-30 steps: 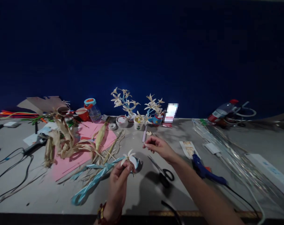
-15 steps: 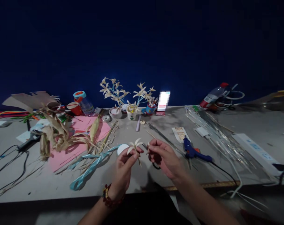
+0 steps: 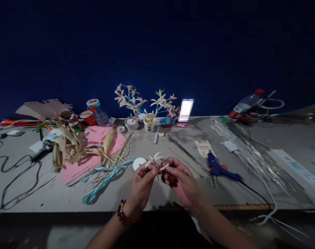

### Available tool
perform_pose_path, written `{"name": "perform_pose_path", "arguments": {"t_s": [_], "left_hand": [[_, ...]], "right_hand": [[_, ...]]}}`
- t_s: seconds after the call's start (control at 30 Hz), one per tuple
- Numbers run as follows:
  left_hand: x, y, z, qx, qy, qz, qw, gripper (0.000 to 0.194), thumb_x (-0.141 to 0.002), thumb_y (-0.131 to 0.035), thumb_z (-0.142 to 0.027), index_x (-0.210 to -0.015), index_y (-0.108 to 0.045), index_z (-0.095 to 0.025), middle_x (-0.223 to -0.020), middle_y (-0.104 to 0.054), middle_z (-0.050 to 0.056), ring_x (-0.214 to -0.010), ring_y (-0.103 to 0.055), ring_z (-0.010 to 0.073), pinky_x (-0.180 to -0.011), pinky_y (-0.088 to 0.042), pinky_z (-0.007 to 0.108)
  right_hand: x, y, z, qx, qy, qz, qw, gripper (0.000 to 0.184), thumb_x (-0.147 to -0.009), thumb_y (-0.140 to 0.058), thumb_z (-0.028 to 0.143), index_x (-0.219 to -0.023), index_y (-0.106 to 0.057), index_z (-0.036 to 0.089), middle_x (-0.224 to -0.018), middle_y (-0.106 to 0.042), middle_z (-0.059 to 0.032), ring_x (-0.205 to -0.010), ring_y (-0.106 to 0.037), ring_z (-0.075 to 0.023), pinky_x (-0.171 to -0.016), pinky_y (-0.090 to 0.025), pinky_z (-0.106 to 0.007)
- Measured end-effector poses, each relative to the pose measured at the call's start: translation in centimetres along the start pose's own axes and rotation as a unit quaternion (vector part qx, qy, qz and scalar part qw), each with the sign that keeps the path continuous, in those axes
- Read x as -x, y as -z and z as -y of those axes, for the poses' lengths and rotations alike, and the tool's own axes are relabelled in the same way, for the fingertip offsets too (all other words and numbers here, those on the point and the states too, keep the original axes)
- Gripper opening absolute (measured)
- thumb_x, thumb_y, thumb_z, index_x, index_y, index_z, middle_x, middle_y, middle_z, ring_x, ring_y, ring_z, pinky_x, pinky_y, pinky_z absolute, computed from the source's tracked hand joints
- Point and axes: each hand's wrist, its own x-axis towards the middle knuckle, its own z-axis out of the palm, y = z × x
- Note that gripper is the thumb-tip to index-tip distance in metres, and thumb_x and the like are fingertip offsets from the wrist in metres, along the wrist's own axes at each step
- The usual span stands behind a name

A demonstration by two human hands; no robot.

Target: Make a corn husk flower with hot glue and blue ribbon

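Observation:
My left hand (image 3: pixel 141 185) pinches the thin stem of a small cream husk flower (image 3: pixel 153 159), holding it upright above the grey table (image 3: pixel 157 197). My right hand (image 3: pixel 180 180) is close beside it, its fingertips pinching a small cream petal piece (image 3: pixel 164 166) against the flower's side. A white tape roll (image 3: pixel 138 163) lies just behind my left hand. A light blue ribbon (image 3: pixel 102 180) trails to the left.
Dried corn husks (image 3: pixel 71 148) lie on pink paper (image 3: pixel 95 152). A blue glue gun (image 3: pixel 221 169) with its cord is at right, beside clear plastic sleeves (image 3: pixel 251 152). Finished flower sprigs (image 3: pixel 144 103) in cups, a bottle (image 3: pixel 244 103) and black cables (image 3: pixel 14 173) line the back and left.
My right hand came back from the far table holding a petal piece and met the flower in my left hand. Both hands shifted slightly right and closer together.

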Motion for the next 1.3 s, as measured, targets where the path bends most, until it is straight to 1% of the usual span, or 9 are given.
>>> {"name": "perform_pose_path", "arguments": {"t_s": [0.07,0.17,0.3,0.4,0.57,0.7,0.83,1.1,1.3], "left_hand": [[-0.1,-0.1,-0.2,0.023,0.030,0.016,0.999,0.016,-0.072,-0.082,-0.023,-0.071,-0.068,-0.015,-0.075,-0.065,0.002,-0.076,-0.059,0.0140,-0.077,-0.047,0.026],[-0.2,-0.1,-0.4,0.041,0.061,0.035,0.997,0.015,-0.073,-0.081,-0.021,-0.071,-0.068,-0.014,-0.073,-0.066,0.002,-0.071,-0.058,0.0126,-0.074,-0.046,0.025],[-0.2,0.2,-0.5,0.051,0.091,0.045,0.993,0.013,-0.074,-0.079,-0.018,-0.070,-0.068,-0.013,-0.072,-0.065,0.002,-0.069,-0.057,0.0106,-0.072,-0.044,0.022],[-0.2,0.3,-0.5,0.056,0.109,0.044,0.991,0.013,-0.073,-0.079,-0.017,-0.069,-0.067,-0.013,-0.072,-0.064,0.001,-0.069,-0.057,0.0104,-0.071,-0.043,0.021],[-0.1,0.4,-0.5,0.039,0.107,0.043,0.993,0.013,-0.073,-0.079,-0.018,-0.069,-0.068,-0.013,-0.076,-0.066,0.002,-0.072,-0.058,0.0114,-0.073,-0.042,0.022],[0.3,0.2,-0.9,-0.026,0.059,0.034,0.997,0.012,-0.075,-0.078,-0.020,-0.070,-0.068,-0.014,-0.078,-0.066,0.003,-0.076,-0.058,0.0134,-0.078,-0.042,0.025],[0.7,0.2,-1.0,-0.080,0.030,0.028,0.996,0.012,-0.077,-0.077,-0.022,-0.072,-0.068,-0.016,-0.080,-0.068,0.003,-0.080,-0.058,0.0150,-0.081,-0.043,0.026],[0.8,0.4,-0.7,-0.109,0.025,0.024,0.993,0.016,-0.077,-0.079,-0.025,-0.074,-0.066,-0.016,-0.076,-0.065,0.001,-0.077,-0.055,0.0136,-0.077,-0.043,0.024],[1.0,0.6,-0.6,-0.115,0.013,0.027,0.993,0.015,-0.078,-0.078,-0.025,-0.074,-0.066,-0.017,-0.075,-0.063,0.000,-0.075,-0.052,0.0128,-0.075,-0.042,0.023]], "right_hand": [[-0.1,0.7,-0.4,0.028,0.032,0.015,0.999,0.018,-0.070,-0.082,0.027,-0.084,-0.074,0.021,-0.081,-0.067,-0.0003,-0.058,-0.053,-0.0086,-0.053,-0.043,-0.020],[-0.5,1.9,-1.0,0.118,0.128,0.046,0.984,0.015,-0.074,-0.080,0.026,-0.088,-0.076,0.024,-0.086,-0.067,-0.0017,-0.065,-0.057,-0.0113,-0.055,-0.045,-0.021],[-1.2,2.8,-0.6,0.236,0.250,0.114,0.932,0.008,-0.083,-0.074,0.029,-0.090,-0.075,0.024,-0.079,-0.066,-0.0028,-0.071,-0.061,-0.0159,-0.061,-0.049,-0.027],[-1.4,2.7,0.2,0.298,0.316,0.137,0.890,0.003,-0.085,-0.072,0.023,-0.086,-0.074,0.023,-0.076,-0.067,-0.0027,-0.072,-0.062,-0.0170,-0.065,-0.050,-0.029],[-1.1,2.1,1.2,0.375,0.394,0.163,0.823,0.017,-0.084,-0.066,0.007,-0.089,-0.071,0.023,-0.076,-0.069,-0.0022,-0.071,-0.064,-0.0169,-0.065,-0.051,-0.030],[-0.4,1.8,1.4,0.397,0.440,0.088,0.801,0.019,-0.082,-0.065,0.005,-0.086,-0.067,0.023,-0.076,-0.064,-0.0008,-0.073,-0.060,-0.0171,-0.068,-0.049,-0.032],[0.0,1.2,2.1,0.452,0.481,0.033,0.750,0.018,-0.079,-0.069,0.006,-0.086,-0.068,0.023,-0.088,-0.060,-0.0030,-0.085,-0.058,-0.0197,-0.078,-0.048,-0.036],[-0.3,0.4,2.9,0.494,0.490,0.036,0.717,0.016,-0.080,-0.068,0.008,-0.087,-0.069,0.023,-0.091,-0.059,-0.0039,-0.090,-0.058,-0.0219,-0.082,-0.047,-0.039],[-0.3,0.1,3.0,0.508,0.495,0.039,0.704,0.018,-0.079,-0.066,0.009,-0.088,-0.069,0.024,-0.091,-0.060,-0.0046,-0.090,-0.058,-0.0231,-0.082,-0.048,-0.041]]}}
